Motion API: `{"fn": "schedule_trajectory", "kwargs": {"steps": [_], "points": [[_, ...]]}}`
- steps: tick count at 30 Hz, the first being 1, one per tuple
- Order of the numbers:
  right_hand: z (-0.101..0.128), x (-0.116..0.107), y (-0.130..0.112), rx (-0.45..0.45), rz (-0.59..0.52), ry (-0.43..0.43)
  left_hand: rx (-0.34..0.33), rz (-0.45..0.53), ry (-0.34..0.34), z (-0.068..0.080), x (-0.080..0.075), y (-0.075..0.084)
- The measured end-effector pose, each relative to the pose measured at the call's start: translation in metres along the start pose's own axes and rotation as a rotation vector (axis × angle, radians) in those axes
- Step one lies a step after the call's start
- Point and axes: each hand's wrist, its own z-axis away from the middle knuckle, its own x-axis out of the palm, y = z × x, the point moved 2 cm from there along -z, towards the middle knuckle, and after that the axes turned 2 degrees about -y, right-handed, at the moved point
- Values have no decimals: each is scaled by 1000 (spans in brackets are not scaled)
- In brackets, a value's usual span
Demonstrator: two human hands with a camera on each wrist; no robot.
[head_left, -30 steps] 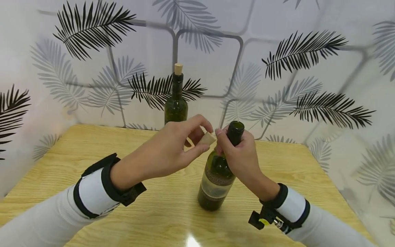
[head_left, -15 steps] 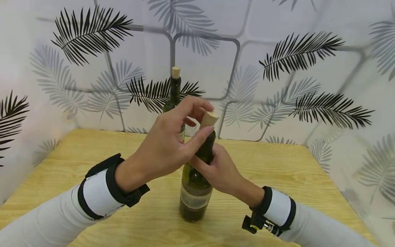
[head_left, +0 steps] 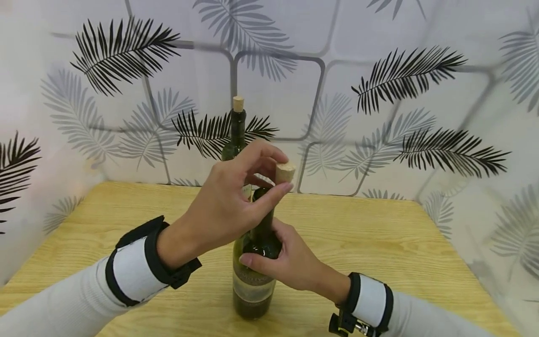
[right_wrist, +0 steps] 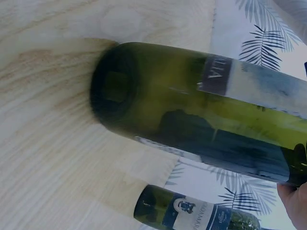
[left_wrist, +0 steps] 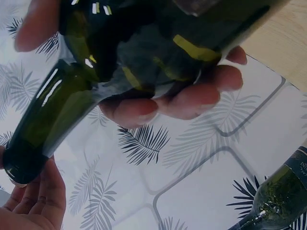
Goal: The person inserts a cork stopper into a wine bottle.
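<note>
Between thumb and fingertips my left hand (head_left: 229, 192) pinches a pale cork (head_left: 285, 173), held above and slightly right of the dark green wine bottle's mouth in the head view. This wine bottle (head_left: 252, 286) stands on the table, and its neck is partly hidden behind the left hand. My right hand (head_left: 294, 260) grips the bottle at its shoulder, the thumb lying across the front. Several of the right fingers (left_wrist: 187, 101) curl round the glass in the left wrist view. The right wrist view shows the bottle's base and label close up.
Behind the left hand stands a second green bottle (head_left: 237, 128) with a cork (head_left: 238, 104) in its mouth. Both bottles are on a wooden table (head_left: 358, 243). A leaf-patterned wall covering (head_left: 379, 32) rises at the table's back edge.
The gripped bottle has shifted left. My right hand has slid from its neck down to its shoulder. My left hand has raised the cork from beside the neck and turned it more upright.
</note>
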Motion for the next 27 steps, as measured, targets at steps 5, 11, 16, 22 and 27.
{"fn": "schedule_trajectory", "kwargs": {"steps": [5,11,16,22,27], "points": [[1,3,3,-42,-11,-63,10,-10,-7,4,-3,0],[-2,-6,-5,38,-20,-251,18,-23,-12,10,-10,5],[-11,-17,-8,112,-101,-431,8,-17,-23,12,-13,9],[-20,-23,-6,126,-227,-592,-4,33,-29,15,-14,11],[-26,-25,-5,96,-265,-696,-11,57,-27,18,-17,11]]}}
